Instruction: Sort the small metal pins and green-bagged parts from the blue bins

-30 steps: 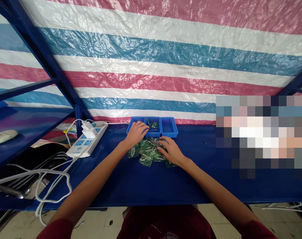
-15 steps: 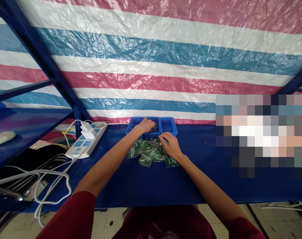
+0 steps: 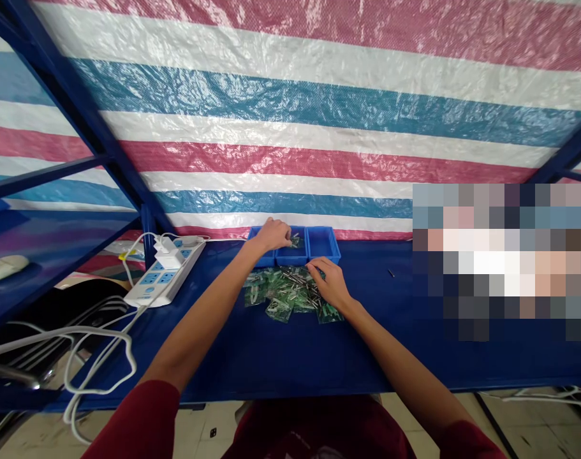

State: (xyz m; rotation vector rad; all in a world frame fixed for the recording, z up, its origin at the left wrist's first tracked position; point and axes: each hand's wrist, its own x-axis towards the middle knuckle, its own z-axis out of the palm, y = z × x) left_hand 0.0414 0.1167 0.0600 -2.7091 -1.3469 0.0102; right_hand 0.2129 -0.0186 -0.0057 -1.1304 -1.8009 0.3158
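Note:
My left hand (image 3: 273, 234) is over the left and middle blue bins, its fingers bent down and closed; what they hold, if anything, is too small to tell. In the middle blue bin (image 3: 291, 260) lie small green and silvery pieces (image 3: 296, 241). The right blue bin (image 3: 321, 243) stands beside it. My right hand (image 3: 329, 279) rests at the right edge of a pile of small clear bags with green and metal pieces (image 3: 290, 292); its fingers are curled, and their tips are too small to read.
A white power strip (image 3: 168, 274) with a plugged-in adapter (image 3: 168, 254) and loose white cables (image 3: 127, 338) lies at the left. One small dark pin (image 3: 391, 273) is on the blue table (image 3: 290, 357) at the right. A blurred patch covers the far right.
My left hand has moved slightly left and up, from over the middle bin toward the left bin, uncovering the pieces there. My right hand has hardly moved.

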